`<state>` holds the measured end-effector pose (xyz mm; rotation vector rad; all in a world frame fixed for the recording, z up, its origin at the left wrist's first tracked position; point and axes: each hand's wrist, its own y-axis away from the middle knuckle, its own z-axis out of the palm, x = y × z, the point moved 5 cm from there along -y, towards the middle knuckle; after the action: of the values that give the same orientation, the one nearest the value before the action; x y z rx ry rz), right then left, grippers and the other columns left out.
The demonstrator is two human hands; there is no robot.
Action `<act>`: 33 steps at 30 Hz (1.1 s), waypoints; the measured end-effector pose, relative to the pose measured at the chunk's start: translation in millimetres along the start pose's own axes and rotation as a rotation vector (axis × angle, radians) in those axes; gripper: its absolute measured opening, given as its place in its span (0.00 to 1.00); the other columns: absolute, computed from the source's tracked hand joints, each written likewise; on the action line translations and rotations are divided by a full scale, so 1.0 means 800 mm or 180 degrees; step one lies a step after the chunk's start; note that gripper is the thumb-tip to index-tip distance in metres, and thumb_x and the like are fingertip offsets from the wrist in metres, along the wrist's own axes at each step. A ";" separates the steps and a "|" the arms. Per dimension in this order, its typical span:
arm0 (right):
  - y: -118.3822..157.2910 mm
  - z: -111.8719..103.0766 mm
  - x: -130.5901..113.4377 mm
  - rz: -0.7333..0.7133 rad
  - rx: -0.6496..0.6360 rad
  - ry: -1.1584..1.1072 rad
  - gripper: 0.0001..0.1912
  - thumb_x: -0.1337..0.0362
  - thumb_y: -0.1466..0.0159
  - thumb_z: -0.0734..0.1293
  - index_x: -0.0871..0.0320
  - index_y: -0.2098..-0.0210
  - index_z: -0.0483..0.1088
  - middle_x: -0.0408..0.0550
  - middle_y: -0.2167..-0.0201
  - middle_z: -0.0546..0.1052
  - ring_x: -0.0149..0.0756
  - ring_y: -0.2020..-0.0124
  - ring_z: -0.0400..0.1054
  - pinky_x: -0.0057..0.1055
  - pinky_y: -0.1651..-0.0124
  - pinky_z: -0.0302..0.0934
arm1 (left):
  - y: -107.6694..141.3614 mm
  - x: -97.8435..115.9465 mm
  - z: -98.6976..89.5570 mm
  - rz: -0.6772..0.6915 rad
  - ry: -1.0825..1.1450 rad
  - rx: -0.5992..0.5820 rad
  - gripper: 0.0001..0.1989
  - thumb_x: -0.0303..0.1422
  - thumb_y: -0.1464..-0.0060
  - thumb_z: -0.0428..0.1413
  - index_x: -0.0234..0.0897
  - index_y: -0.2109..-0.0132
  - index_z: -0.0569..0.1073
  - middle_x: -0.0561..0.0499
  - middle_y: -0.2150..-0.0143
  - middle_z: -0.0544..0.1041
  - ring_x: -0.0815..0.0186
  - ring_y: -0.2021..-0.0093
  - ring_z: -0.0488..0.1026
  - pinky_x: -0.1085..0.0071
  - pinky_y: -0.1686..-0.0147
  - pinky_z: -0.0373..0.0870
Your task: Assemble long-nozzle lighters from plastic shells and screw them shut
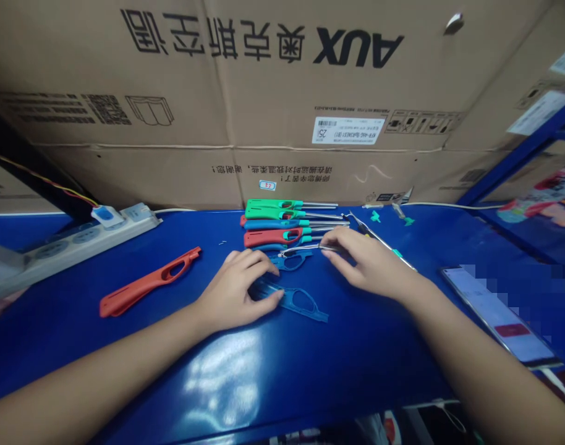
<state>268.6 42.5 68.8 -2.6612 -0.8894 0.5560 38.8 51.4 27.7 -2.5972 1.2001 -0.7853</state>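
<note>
My left hand [240, 287] is curled around one end of a blue plastic lighter shell half [305, 303], its thumb along the near side. Another blue shell half [294, 261] lies just beyond, partly under my fingers. My right hand [361, 259] pinches a thin lighter rod with a pale wire [303, 248] above that farther shell. Behind my hands, several long-necked gas lighters lie in a stack, among them a green lighter [268, 209] and a red lighter [273, 237]. A separate red lighter shell half [150, 281] rests to my left.
A white power strip [83, 238] with a plug runs along the left. A screwdriver-like tool [384, 242] and small green bits [375, 216] lie beyond my right hand. A phone [500, 315] is at the right. A large cardboard box [264, 93] walls off the back.
</note>
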 end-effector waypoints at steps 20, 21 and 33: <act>0.003 -0.014 -0.013 -0.0150 -0.0098 -0.0009 0.07 0.60 0.28 0.60 0.54 0.55 0.68 0.47 0.59 0.79 0.38 0.58 0.75 0.32 0.58 0.66 | -0.001 -0.005 0.002 0.0019 0.0031 0.0149 0.17 0.45 0.44 0.64 0.41 0.53 0.77 0.52 0.58 0.81 0.59 0.54 0.73 0.61 0.52 0.61; 0.003 -0.015 -0.014 -0.0218 -0.0063 0.0018 0.08 0.61 0.27 0.58 0.55 0.55 0.68 0.47 0.59 0.79 0.38 0.58 0.75 0.32 0.57 0.66 | -0.001 -0.006 0.001 -0.0028 0.0038 0.0215 0.17 0.44 0.44 0.64 0.41 0.51 0.77 0.51 0.57 0.81 0.59 0.54 0.73 0.61 0.52 0.61; 0.004 -0.006 -0.018 -0.0215 -0.0453 -0.0035 0.08 0.61 0.28 0.61 0.56 0.57 0.71 0.45 0.61 0.77 0.34 0.60 0.72 0.30 0.58 0.62 | -0.003 -0.008 0.005 0.0212 0.0369 0.0262 0.11 0.34 0.36 0.59 0.39 0.48 0.77 0.49 0.55 0.82 0.61 0.53 0.74 0.62 0.51 0.64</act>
<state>261.5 30.7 75.6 -2.7440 -1.0547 0.5095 38.6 57.5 22.5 -2.4628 1.2502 -0.9620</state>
